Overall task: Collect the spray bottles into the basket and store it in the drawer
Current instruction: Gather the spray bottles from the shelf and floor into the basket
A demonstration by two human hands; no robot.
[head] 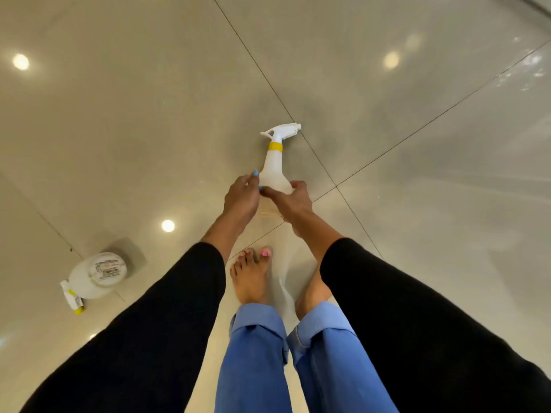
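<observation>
Hands on one spray bottle (275, 169)
Left hand (242, 193) and right hand (293, 201) grasp its base together, probably for steadiness; another bottle (95, 277) lies aside.

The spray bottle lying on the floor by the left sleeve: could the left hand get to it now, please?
Probably not yet: the left hand grips the upright bottle, though bare floor surrounds the lying bottle.

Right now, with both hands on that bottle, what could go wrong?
1. The left hand and right hand hold only the lower body of the spray bottle; a loose grip could drop it on the hard tiled floor.
2. A second spray bottle lies by the left sleeve, near the bare feet: a likely trip hazard.
3. I cannot make out the basket clearly.
</observation>
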